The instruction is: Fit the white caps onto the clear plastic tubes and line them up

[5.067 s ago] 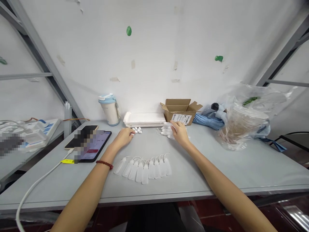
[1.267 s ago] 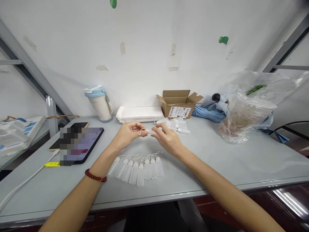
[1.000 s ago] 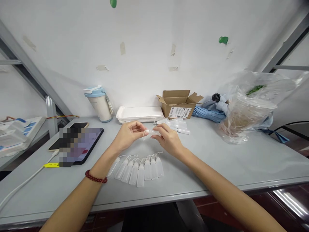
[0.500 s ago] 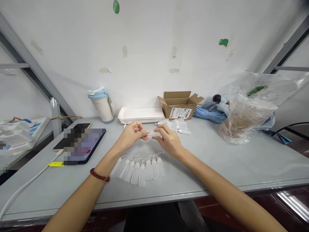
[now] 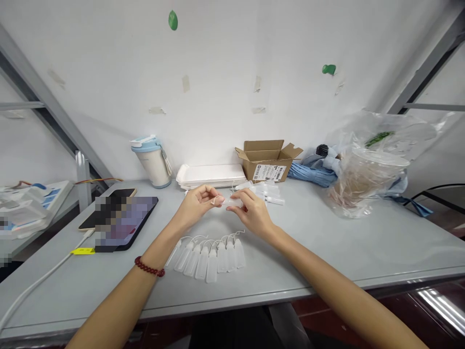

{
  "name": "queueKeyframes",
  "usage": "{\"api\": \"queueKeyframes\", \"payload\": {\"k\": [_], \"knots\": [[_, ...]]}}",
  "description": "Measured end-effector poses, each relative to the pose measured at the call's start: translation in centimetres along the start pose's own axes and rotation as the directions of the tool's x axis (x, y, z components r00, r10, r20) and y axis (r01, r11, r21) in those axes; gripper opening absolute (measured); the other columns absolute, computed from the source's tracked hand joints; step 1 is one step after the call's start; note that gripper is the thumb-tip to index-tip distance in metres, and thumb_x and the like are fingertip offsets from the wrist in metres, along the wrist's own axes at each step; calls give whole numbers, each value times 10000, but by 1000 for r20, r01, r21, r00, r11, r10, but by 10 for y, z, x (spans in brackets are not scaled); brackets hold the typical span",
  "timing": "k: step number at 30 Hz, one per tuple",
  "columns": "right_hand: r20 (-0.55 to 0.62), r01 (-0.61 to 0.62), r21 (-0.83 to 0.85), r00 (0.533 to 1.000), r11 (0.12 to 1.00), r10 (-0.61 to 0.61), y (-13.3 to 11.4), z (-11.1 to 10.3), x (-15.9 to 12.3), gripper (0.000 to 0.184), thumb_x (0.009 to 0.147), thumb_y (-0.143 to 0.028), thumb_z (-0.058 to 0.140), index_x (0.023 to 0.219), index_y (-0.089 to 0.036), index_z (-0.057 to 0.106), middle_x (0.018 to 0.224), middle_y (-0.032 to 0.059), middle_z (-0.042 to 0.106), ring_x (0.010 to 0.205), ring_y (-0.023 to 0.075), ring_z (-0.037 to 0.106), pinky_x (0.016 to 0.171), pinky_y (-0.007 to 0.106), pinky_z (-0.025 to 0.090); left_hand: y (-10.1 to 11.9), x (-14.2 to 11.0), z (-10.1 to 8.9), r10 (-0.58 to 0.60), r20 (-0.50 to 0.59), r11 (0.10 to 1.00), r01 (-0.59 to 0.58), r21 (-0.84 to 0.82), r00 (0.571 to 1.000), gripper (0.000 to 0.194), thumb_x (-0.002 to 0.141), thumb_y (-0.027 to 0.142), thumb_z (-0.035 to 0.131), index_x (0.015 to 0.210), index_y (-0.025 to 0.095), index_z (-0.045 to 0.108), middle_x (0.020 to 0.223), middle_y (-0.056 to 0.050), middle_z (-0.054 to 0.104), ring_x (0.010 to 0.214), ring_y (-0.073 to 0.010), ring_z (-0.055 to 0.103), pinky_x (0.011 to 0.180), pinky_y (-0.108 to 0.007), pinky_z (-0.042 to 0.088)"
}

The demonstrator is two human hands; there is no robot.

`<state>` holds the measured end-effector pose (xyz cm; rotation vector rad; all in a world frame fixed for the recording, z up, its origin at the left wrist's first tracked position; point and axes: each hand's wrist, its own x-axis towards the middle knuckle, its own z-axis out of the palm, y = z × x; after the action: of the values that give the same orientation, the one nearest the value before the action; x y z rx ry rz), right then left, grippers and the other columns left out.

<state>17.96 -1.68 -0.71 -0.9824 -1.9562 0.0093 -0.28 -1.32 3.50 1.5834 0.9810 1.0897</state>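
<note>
Above the middle of the table, my right hand [image 5: 253,212] pinches a small translucent plastic tag [image 5: 227,201], mostly covered by the fingers. My left hand [image 5: 194,207] closes thumb and forefinger on the tag's thin white cord [image 5: 215,199] at its other end. Closer to me, a fanned row of several similar tags [image 5: 202,263] lies flat, their cords pointing away from me. Behind my right hand rests a loose pile of more translucent tags [image 5: 271,190].
A cardboard box [image 5: 267,162] with raised flaps stands by white trays [image 5: 212,175] at the wall. At left are a tumbler [image 5: 154,162], a phone [image 5: 105,208] and a tablet [image 5: 136,223]. At right lie blue cloth [image 5: 314,173] and a plastic bag holding a tub [image 5: 370,179].
The fingers of my left hand have shifted, and a loop of the white cord now shows at their tips. The view has tilted slightly; the row of tags is unchanged.
</note>
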Motion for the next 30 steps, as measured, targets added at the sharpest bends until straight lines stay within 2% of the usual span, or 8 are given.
{"api": "queueKeyframes", "payload": {"k": [5,9,12,15,17,21,26,30], "knots": [[-2,33,-41,999,999,-34,-3,-1,-1,188,877,-335,538,961,-180,604,931,81,619,612,124,560,547,238,465,0,-1,-1,-121,0,992,121,-29,993,277,689,409,721,732,154,623,701,0,620,671,-134,622,721,-283,512],[-34,68,-94,997,993,-71,-4,-2,-1,180,887,-319,523,944,-175,614,929,85,613,618,122,560,541,235,456,0,-2,-1,-279,169,959,282,7,945,411,755,517,621,636,123,627,590,-43,613,498,-136,583,499,-267,489],[-61,68,-81,995,994,-73,-3,-2,-1,183,883,-334,530,934,-179,613,923,80,618,582,110,538,527,234,450,2,-2,-1,-211,189,978,208,36,959,377,750,481,639,634,122,641,597,-40,619,510,-129,581,503,-252,489],[-81,67,-19,994,998,-69,-1,-2,0,178,870,-337,553,928,-179,611,916,78,617,554,101,516,515,231,448,4,-2,-1,-63,126,994,51,101,990,251,697,376,714,683,130,665,636,-21,637,608,-131,600,608,-249,515],[-90,69,21,994,997,-67,1,-2,0,159,860,-314,571,927,-175,611,909,78,616,558,103,518,518,231,451,4,-2,0,-17,91,993,6,117,996,222,660,335,746,726,135,673,649,-12,643,652,-141,609,640,-254,520],[-100,59,49,994,997,-53,1,-3,1,132,856,-286,578,930,-181,610,900,71,613,564,106,517,524,235,451,2,-1,-1,-33,126,996,22,86,992,282,694,399,713,764,128,678,732,-42,666,712,-166,636,646,-264,524],[-82,77,51,994,996,-73,-1,-2,1,145,867,-291,559,948,-179,604,909,77,598,597,116,521,532,239,449,-3,-1,2,-160,186,983,140,117,969,512,830,560,484,651,102,629,565,-39,600,467,-130,574,493,-256,470],[-76,78,56,994,995,-74,-1,-4,0,169,873,-312,550,949,-172,607,859,63,573,564,107,487,528,240,437,-3,-2,3,-56,186,986,25,164,981,439,831,489,529,612,119,613,568,-20,589,491,-108,549,517,-233,453]]}}
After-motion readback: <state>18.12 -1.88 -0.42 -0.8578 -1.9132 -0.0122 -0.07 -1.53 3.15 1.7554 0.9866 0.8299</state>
